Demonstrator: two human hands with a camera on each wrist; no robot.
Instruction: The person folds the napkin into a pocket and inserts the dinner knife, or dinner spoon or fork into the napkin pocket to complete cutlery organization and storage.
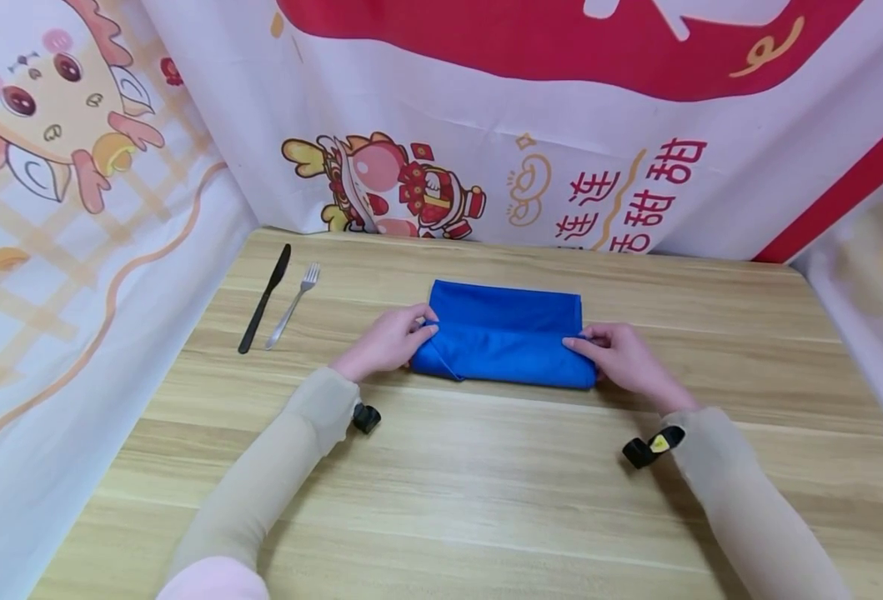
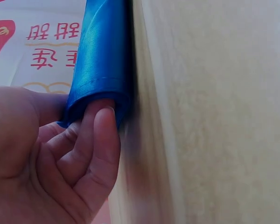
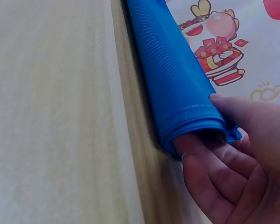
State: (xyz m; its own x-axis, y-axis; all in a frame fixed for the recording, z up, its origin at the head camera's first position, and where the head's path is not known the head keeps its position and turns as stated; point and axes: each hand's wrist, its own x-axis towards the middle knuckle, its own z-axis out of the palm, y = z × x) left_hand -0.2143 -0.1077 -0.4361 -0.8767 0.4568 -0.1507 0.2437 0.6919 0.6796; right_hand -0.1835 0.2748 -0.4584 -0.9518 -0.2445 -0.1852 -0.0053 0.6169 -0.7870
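A person in pale sleeves [image 1: 276, 467] holds a blue cloth [image 1: 509, 358] at either end on a wood-grained counter [image 1: 486, 492], the near part rolled into a loose tube, the far part lying flat beyond it. The left hand [image 1: 392, 337] pinches one end, its fingers [image 2: 105, 140] curled and tucked partly inside the roll, the thumb against the outside. The right hand [image 1: 629, 358] mirrors it at the other end, with fingers curled inside the layers and thumb on top. From where I stand, the matching grips look meant to hold the roll level and its layers together; a hold at one end alone might let it twist or loosen. A slanting edge shows near the left end, where the layers look less even.

Well apart to the left lie a black knife [image 1: 264, 300] and a fork [image 1: 293, 307], side by side, handles toward the person, neither in the cloth's way. Just past the counter's far edge hangs a printed curtain [image 1: 426, 92], which looks to be the only limit on that side. Small black cameras [image 1: 367, 418] sit at both wrists, apart from the cloth.
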